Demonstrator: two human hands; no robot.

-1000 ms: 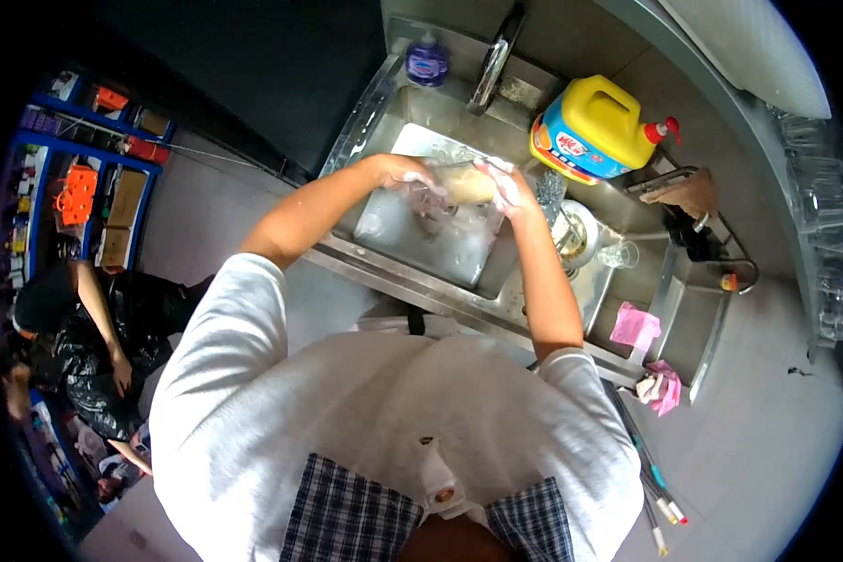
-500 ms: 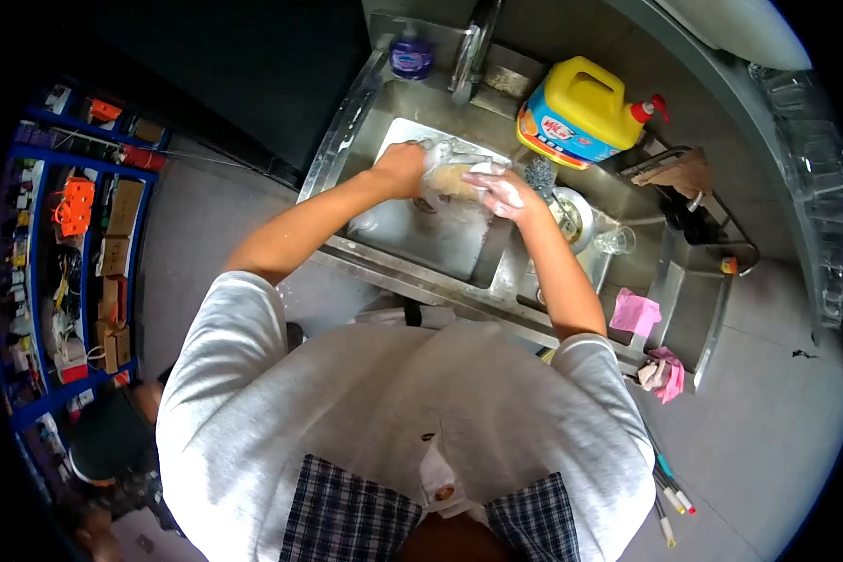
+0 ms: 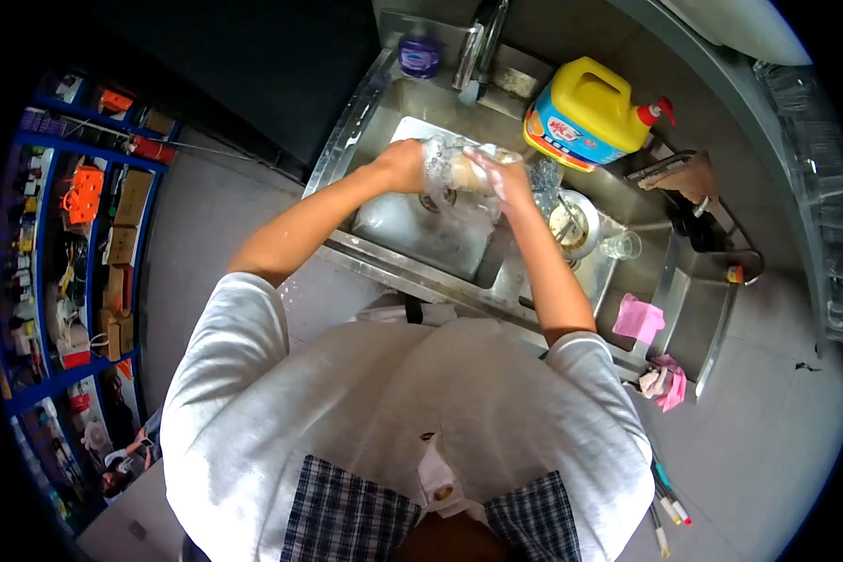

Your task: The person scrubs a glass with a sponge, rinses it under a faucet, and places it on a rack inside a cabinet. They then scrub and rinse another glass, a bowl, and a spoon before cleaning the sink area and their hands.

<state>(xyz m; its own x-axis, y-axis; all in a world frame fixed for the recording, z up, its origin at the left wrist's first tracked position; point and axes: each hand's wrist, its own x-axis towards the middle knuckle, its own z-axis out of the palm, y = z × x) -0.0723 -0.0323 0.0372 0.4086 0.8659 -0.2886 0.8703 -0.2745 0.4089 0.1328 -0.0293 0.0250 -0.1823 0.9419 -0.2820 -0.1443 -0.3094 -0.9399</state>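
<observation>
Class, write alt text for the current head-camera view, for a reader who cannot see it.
A left hand and soapy right hand hold a foamy, see-through object over a stainless-steel sink. Behind stand a purple bottle and a yellow plastic jug with a red pump; rightward are a round white dish and clear glass.

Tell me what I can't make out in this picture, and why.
All in the head view:
Soapy item: its full shape, hidden by foam and fingers.
Left hand: fingertips, hidden around the soapy item.
Faucet: upper end, cut off by the top edge.
White dish: contents, too small.
Yellow jug: fine print, too small.
</observation>
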